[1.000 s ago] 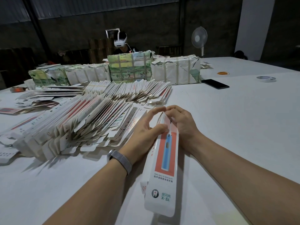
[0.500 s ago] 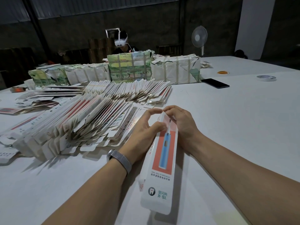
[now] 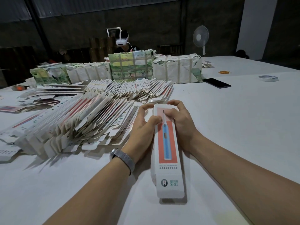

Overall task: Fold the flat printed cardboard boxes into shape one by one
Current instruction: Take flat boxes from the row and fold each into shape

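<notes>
I see one box (image 3: 167,153) already squared up into a long white sleeve with a blue toothbrush on a red panel, lying lengthwise on the table, its near end towards me. To its left, the flat boxes (image 3: 78,120) lean in overlapping rows.

Folded box (image 3: 167,153): 1, held between the two hands. Hands: 2, left hand (image 3: 142,127) and right hand (image 3: 180,122). Flat boxes (image 3: 90,120): too many to count, fanned in rows just left of the grip and beyond it. Wrapped bundles (image 3: 177,69): about 4, far beyond the grip. Phone (image 3: 216,82): 1, beyond and right. Tape roll (image 3: 268,78): 1, far right. Fan (image 3: 200,36): 1. Wristband (image 3: 123,158): 1.
</notes>
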Demonstrator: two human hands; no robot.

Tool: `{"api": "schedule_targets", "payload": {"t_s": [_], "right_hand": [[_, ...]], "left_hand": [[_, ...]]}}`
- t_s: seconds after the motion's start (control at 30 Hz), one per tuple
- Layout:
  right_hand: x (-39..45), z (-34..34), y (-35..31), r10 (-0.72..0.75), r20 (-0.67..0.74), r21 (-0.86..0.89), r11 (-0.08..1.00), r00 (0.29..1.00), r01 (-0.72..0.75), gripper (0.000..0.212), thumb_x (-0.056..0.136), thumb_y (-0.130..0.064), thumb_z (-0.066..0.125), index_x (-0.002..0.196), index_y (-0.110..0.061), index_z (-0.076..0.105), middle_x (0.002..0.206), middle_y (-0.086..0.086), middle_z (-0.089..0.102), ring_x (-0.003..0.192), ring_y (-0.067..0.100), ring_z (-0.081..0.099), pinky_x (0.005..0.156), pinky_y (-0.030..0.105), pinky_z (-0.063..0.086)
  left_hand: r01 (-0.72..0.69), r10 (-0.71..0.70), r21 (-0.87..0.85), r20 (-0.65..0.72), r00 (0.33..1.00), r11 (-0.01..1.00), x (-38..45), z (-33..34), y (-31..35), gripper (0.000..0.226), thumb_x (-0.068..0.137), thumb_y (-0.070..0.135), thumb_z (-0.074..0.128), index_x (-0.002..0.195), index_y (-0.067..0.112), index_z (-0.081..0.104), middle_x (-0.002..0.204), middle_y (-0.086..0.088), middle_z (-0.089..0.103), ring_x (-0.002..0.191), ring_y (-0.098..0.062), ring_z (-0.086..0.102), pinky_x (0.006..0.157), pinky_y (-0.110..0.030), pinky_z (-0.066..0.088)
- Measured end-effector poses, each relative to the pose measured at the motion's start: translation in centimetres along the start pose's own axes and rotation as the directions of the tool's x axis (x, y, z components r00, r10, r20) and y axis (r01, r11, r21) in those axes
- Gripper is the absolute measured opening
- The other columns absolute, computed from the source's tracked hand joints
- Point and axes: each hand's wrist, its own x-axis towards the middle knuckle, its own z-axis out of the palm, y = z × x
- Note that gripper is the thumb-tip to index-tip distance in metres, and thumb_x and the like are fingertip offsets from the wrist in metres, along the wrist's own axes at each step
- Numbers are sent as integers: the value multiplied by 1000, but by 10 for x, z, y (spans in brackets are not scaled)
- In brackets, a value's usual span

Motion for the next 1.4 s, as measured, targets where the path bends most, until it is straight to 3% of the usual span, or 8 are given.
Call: {"api": "schedule_targets", "payload": {"t_s": [0.1,0.3,0.6,0.8,1.0,1.17,1.4], "right_hand": [[1,0,2,-12,5,44,999,1000,12,20,89,-16,62,105,-22,52,89,14,67,66,24,66,61,34,58],[2,-2,4,-14,-4,53,999,1000,15,17,98,-14,60,111,-21,51,91,8,71,71,23,70,70,38,60],[-1,-3,1,-5,20,41,999,1000,4,18,99,-17,59,114,-19,49,98,15,68,69,24,71,63,34,61],[1,-3,3,-2,9,118,993,1000,1,14,98,-12,61,105,-20,51,91,15,69,60,21,68,56,31,57],[3,-5,4,9,9,108,994,1000,-10,14,97,-15,64,102,-21,53,89,15,70,63,24,70,58,33,57],[2,-6,4,14,-11,57,998,1000,-14,13,97,-19,65,94,-22,52,87,14,70,68,28,70,64,37,60],[-1,-4,1,7,-9,24,1000,1000,-7,16,98,-21,63,107,-18,50,87,10,73,63,25,72,56,31,57]], "left_hand": [[-5,5,5,-10,1000,1000,2,-2,-3,36,80,25,57,115,29,49,76,-7,73,61,-22,69,55,-30,56],[-30,30,11,3,1000,999,4,-3,-6,40,83,26,58,120,41,51,78,-4,74,64,-22,72,57,-29,57],[-45,45,-1,22,999,999,3,-4,-6,30,85,26,57,112,38,51,77,-7,74,63,-23,72,56,-29,57],[-48,48,-16,13,999,999,3,-2,-6,31,85,25,59,112,39,53,78,-5,74,63,-21,71,56,-29,57],[-39,40,-15,24,999,999,1,-2,-3,32,86,25,58,116,34,50,77,-4,74,63,-21,70,57,-29,57],[-30,29,15,45,999,999,0,-4,-2,26,103,11,51,121,29,47,74,-3,73,61,-18,70,55,-26,56],[-10,10,-3,28,1000,1000,2,-3,-3,28,84,28,58,110,39,52,79,-6,73,64,-22,71,57,-30,57]]}}
